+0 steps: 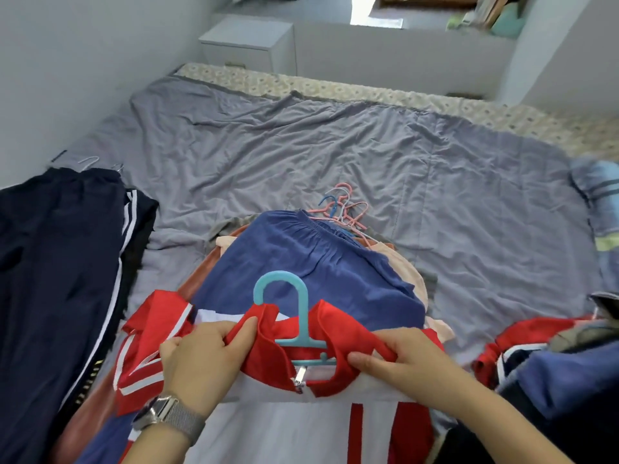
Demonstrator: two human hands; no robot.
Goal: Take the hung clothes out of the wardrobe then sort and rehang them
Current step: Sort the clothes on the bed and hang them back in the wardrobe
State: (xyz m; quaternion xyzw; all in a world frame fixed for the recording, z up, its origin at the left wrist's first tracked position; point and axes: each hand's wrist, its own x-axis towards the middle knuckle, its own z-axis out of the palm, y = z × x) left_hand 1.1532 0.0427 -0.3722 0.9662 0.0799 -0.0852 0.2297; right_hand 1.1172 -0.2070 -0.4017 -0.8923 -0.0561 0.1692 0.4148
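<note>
A red and white zip jacket (338,376) lies on a light blue plastic hanger (294,316) at the near edge of the bed. My left hand (204,360) pinches the left side of its red collar. The right side of the collar is pinched by my right hand (405,363). The jacket rests on a pile of clothes topped by a blue garment (318,259), with pink and blue hangers (345,212) sticking out behind the pile.
Dark navy trousers with white stripes (60,262) lie at the left on the bed's grey sheet (301,145). More red, blue and grey clothes (549,363) are heaped at the right. A striped blue cloth (599,202) sits at the far right. A white bedside cabinet (248,45) stands beyond the bed.
</note>
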